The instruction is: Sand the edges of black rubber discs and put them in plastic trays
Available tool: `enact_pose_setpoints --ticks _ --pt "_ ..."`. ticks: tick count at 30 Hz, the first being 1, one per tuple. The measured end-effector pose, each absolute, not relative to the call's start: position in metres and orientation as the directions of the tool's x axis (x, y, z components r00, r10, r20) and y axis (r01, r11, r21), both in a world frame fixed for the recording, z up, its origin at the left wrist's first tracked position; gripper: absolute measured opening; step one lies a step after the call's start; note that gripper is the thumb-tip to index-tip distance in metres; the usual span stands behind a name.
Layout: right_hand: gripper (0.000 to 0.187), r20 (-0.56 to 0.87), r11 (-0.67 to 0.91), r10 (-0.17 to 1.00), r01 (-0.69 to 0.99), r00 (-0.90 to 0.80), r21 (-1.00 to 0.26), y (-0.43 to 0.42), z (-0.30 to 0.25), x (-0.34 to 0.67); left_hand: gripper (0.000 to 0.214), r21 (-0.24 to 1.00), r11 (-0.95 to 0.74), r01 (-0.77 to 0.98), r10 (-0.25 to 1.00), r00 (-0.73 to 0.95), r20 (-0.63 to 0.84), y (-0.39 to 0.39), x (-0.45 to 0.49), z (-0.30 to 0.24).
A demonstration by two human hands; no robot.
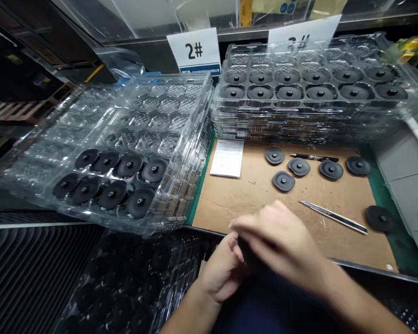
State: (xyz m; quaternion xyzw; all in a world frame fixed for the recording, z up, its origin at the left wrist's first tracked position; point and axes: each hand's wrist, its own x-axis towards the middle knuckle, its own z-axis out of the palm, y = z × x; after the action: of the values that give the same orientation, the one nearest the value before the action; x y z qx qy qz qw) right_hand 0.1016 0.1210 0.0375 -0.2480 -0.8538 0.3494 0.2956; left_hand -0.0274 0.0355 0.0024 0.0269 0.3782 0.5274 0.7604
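Note:
Close to my body and low in the view, my left hand [223, 271] is closed around a dark piece that looks like a black disc [247, 253], mostly covered by fingers. My right hand [282, 234], smeared by motion, has its fingers curled over the top of that piece; whatever else it pinches is hidden. Beyond the hands, several loose black discs with a small central hub, such as this one [284, 181], lie on the cardboard sheet [223, 204]. A slim craft knife [334, 216] rests to the right of my right hand.
A stack of clear trays [181, 185], partly filled with discs, stands at left; another filled stack [282, 118] is at the back. A pen [315, 157] and paper slip [227, 158] lie on the cardboard. A grey box [404, 171] borders the right. More trayed discs [121, 306] sit low left.

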Motion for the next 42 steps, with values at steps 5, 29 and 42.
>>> enact_pose_setpoints --ticks 5,29,42 --pt "0.029 -0.094 0.191 0.884 0.536 -0.458 -0.822 0.135 -0.028 0.126 0.065 0.353 0.433 -0.829 0.839 0.227 -0.494 0.026 -0.043 0.002" --pt "0.030 0.414 0.669 0.647 0.216 -0.640 -0.711 0.087 0.040 0.117 0.061 0.583 0.349 -0.734 0.889 0.063 -0.454 0.040 -0.021 0.017" --pt "0.027 0.353 0.626 0.615 0.163 -0.705 -0.763 0.129 0.033 0.148 0.051 0.538 0.476 -0.696 0.868 0.270 -0.418 0.036 -0.010 0.018"
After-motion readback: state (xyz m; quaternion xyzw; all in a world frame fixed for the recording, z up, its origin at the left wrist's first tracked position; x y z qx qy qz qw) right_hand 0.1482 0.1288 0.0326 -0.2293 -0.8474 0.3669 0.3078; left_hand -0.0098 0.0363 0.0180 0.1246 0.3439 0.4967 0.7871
